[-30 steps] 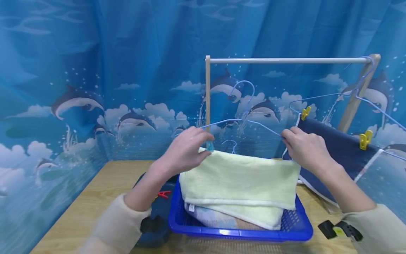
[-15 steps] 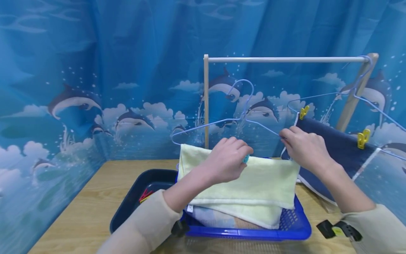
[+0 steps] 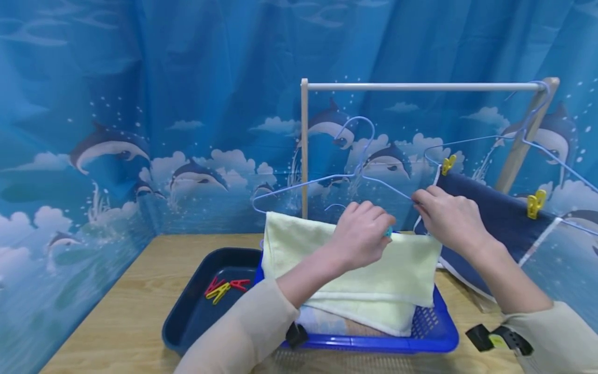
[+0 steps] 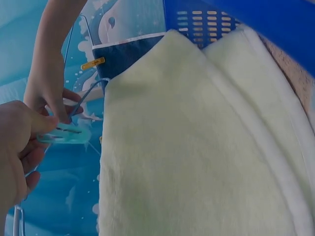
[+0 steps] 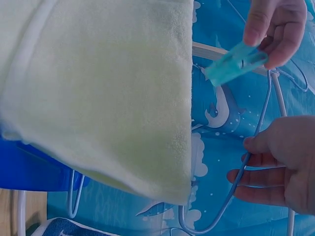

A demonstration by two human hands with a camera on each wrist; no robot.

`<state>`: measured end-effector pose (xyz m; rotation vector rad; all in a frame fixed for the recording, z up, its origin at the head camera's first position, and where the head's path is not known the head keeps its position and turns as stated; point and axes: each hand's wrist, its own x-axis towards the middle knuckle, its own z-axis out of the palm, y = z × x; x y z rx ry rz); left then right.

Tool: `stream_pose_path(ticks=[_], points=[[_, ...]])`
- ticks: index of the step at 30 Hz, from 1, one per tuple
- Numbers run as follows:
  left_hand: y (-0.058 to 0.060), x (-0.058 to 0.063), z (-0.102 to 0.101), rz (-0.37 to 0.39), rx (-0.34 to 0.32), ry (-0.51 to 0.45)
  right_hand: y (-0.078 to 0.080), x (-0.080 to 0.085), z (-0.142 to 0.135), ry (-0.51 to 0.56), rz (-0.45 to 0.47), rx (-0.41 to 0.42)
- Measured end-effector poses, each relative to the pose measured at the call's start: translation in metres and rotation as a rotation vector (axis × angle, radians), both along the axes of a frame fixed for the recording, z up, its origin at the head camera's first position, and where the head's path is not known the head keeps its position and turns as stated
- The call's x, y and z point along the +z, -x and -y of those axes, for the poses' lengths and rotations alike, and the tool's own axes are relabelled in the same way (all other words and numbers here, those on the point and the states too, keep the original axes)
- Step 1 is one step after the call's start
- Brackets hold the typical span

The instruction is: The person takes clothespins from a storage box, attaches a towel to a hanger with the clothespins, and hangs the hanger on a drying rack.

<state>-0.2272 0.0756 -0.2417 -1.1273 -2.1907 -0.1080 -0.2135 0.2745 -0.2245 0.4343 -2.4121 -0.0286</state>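
Observation:
A pale yellow-green towel (image 3: 397,265) hangs folded over the lower bar of a light-blue wire hanger (image 3: 358,171). My right hand (image 3: 450,218) grips the hanger's right arm, above the towel's right corner. In front of the towel's upper edge, right of its middle, my left hand (image 3: 362,236) pinches a teal clothespin (image 5: 234,64). The right wrist view shows this clothespin apart from the towel, its end pointing towards the cloth. Under the towel stands a blue plastic basket (image 3: 378,344) with more cloth inside.
Left of the basket, a dark tray (image 3: 175,317) holds red and yellow clothespins (image 3: 218,292). Behind stands a rack with a white rail (image 3: 420,87). At its right end hangs a navy cloth (image 3: 490,213) on another hanger, held by yellow clothespins (image 3: 536,203).
My left hand has moved right with the teal clothespin, from the towel's left corner to past its middle. The tray's clothespins are now uncovered. My right hand has stayed on the hanger.

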Motion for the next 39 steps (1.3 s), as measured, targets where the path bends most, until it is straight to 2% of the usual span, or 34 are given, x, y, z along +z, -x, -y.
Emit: stream_pose_path(ticks=[5,10,13,22,28,33,39], points=[[-0.004,-0.005,-0.017,-0.019,0.036,-0.081,0.0,-0.001,-0.001,-0.006,-0.024,0.025],[-0.009,-0.01,-0.027,-0.062,0.029,-0.115,0.0,0.0,-0.002,-0.012,-0.02,0.024],[-0.009,-0.012,-0.03,-0.078,0.024,-0.132,0.001,0.001,-0.001,-0.014,-0.012,0.014],[-0.008,-0.017,-0.037,-0.132,0.076,-0.14,0.0,0.001,0.0,-0.002,0.003,0.0],[-0.009,-0.021,-0.042,-0.262,0.058,-0.165,-0.002,0.001,-0.001,0.006,0.025,-0.026],[-0.007,-0.022,-0.047,-0.288,0.037,-0.187,-0.002,0.003,0.0,0.008,0.025,-0.022],[-0.004,-0.026,-0.05,-0.349,0.003,-0.257,-0.003,0.001,0.001,0.009,0.008,-0.01]])
